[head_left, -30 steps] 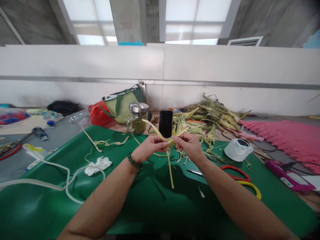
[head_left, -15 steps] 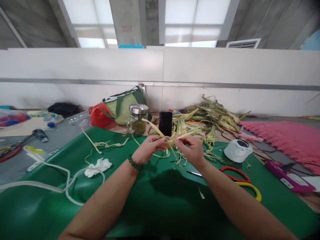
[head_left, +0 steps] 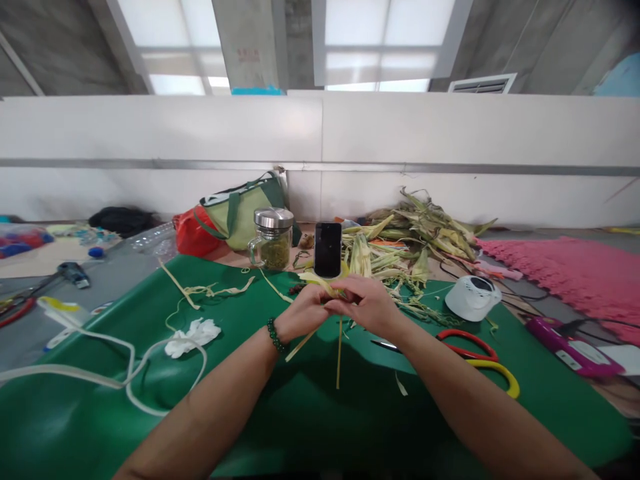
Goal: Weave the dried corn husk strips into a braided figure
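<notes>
"Head view: the grips?"
"Left grip (head_left: 303,314) and right grip (head_left: 369,305) touch, fingers closed on pale husk strips (head_left: 321,281) between them."
"Counts?"
"Two strip ends hang below; one phone (head_left: 328,249) stands beyond, one jar (head_left: 273,240) beyond-left, one scissors (head_left: 470,354) right."

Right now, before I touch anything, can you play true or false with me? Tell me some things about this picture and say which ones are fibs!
1. The left hand and the right hand are holding pale strips. True.
2. The green bracelet is on the right wrist. False: it is on the left wrist.
3. The glass jar has its metal lid on. True.
4. The phone lies flat. False: it stands upright.
5. Both handles of the scissors are blue. False: one is red and one is yellow.
6. The pink cloth has a bumpy edge. True.
</notes>
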Tool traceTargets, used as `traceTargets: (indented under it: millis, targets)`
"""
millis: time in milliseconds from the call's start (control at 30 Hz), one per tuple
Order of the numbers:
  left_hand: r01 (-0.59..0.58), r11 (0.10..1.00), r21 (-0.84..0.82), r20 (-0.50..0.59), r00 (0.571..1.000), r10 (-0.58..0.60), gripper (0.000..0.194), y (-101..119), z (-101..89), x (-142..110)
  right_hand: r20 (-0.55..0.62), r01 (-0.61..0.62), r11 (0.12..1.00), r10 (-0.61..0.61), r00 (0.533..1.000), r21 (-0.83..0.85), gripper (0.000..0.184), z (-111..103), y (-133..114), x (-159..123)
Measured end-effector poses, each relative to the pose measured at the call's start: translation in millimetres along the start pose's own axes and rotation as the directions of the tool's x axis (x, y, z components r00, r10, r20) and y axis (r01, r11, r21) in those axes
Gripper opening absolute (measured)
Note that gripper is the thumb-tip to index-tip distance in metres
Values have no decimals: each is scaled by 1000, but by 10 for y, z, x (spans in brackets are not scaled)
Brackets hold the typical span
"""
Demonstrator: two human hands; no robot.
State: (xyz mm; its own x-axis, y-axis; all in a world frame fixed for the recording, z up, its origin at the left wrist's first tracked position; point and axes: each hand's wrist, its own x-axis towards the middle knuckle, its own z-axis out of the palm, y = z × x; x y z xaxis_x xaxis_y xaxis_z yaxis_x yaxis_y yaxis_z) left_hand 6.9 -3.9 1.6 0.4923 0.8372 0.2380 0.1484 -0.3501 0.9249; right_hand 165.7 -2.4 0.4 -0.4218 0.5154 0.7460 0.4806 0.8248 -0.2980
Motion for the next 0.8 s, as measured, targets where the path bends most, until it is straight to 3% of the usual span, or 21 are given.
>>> traceTargets:
  millis: [167, 300, 467, 667, 800]
  targets:
    - [82, 996, -16, -65, 994, -83, 25, -40, 32, 0, -31, 31, 986, -27, 999, 162, 11, -18, -28, 4]
    - [132, 980, -149, -135, 979, -153, 27, 33, -14, 5, -76, 114, 983, -104, 992, 146, 10, -31, -7, 4]
    - [175, 937, -303, -122, 968, -220, 26, 71, -127, 3, -70, 138, 975, -128, 989, 171, 10, -18, 58, 19]
    - [181, 894, -410, -64, 972, -226, 24, 6, -191, 14, -41, 197, 972, -193, 980, 131, 10, -71, 72, 53]
    - [145, 920, -363, -108, 975, -196, 19, 74, -179, 14, -27, 233, 964, -231, 972, 130, 11, -75, 49, 46]
